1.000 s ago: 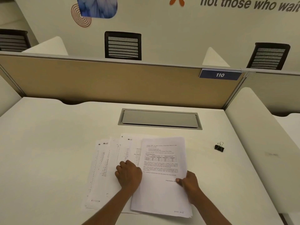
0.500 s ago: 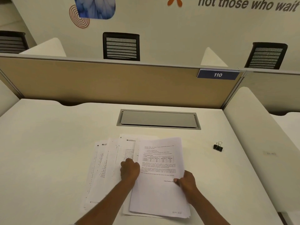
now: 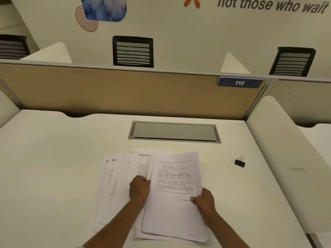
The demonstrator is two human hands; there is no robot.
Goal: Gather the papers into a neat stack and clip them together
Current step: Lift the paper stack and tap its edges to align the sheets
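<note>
Several printed white papers [image 3: 174, 208] lie fanned out on the white desk [image 3: 53, 167], the topmost sheet showing a small table and text. My left hand [image 3: 139, 189] grips the left edge of the top sheets, fingers curled under them. My right hand [image 3: 203, 201] pinches their right edge. More sheets [image 3: 111, 185] spread out to the left, partly under my left forearm. A black binder clip [image 3: 240, 161] sits alone on the desk to the right, well apart from both hands.
A grey cable hatch [image 3: 174, 132] is set into the desk behind the papers. A tan partition [image 3: 116, 93] with a blue "110" tag [image 3: 239, 83] closes the back. A white side divider [image 3: 286, 149] borders the right. Black chairs stand beyond.
My left hand has slid right from the fanned sheets to the top sheets' left edge and curled around it. The right hand keeps its hold on the right edge.
</note>
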